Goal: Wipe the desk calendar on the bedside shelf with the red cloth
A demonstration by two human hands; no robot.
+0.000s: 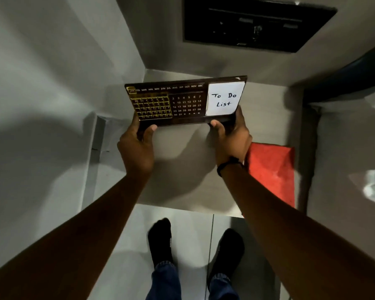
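A dark brown desk calendar (pixel 185 102) with gold date markers and a white "To Do List" pad stands tilted over the grey bedside shelf (pixel 182 169). My left hand (pixel 136 146) grips its lower left corner, thumb on the front edge. My right hand (pixel 232 135) grips the lower right corner under the pad. Whether the calendar's base touches the shelf, I cannot tell. The red cloth (pixel 271 169) lies flat on the shelf's right side, just right of my right wrist, and neither hand touches it.
A black framed panel (pixel 256 24) hangs on the wall behind the shelf. Walls close the shelf in at left and back. A dark bed edge (pixel 344 83) runs at the right. My two feet in black socks (pixel 160 241) stand on the tiled floor below the shelf's front edge.
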